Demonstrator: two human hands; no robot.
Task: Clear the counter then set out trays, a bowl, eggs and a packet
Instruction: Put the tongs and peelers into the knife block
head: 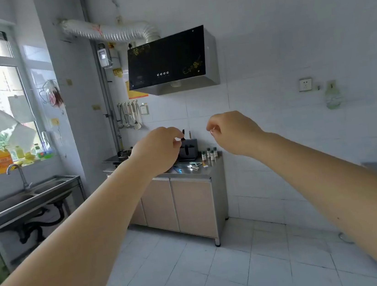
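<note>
Stage: judged to be the very start; nothing of the task appears done.
Cleared so far: nothing that can be seen; the steel top of the beige-doored cabinet table (206, 171) is still cluttered.
Left to do: the small items are to be removed, then trays, a bowl, eggs and a packet are to be set out; none of these is seen anywhere in view.
Table position: against the white tiled wall, below the black glass range hood (167, 59), well apart from the viewer across the tiled floor.
Items on table: four small green-capped white bottles (209, 154) are grouped near the back right corner; a dark grey knife block (189, 150) stands just beside them to the left; small flat pale-blue and white utensils (190, 166) lie near the front edge, too small to be identified.
Left of table: a dark stove surface (115, 159) with something on it is partly hidden behind the left forearm.
Left hand (159, 150): raised in the air before the table, fingers curled inward, nothing seen held.
Right hand (231, 132): raised likewise, fingers curled, thumb and forefinger close together; nothing seen between them.
Contact: neither of the hands touches anything.
Elsewhere: a double steel sink (29, 196) stands under the window at left.
</note>
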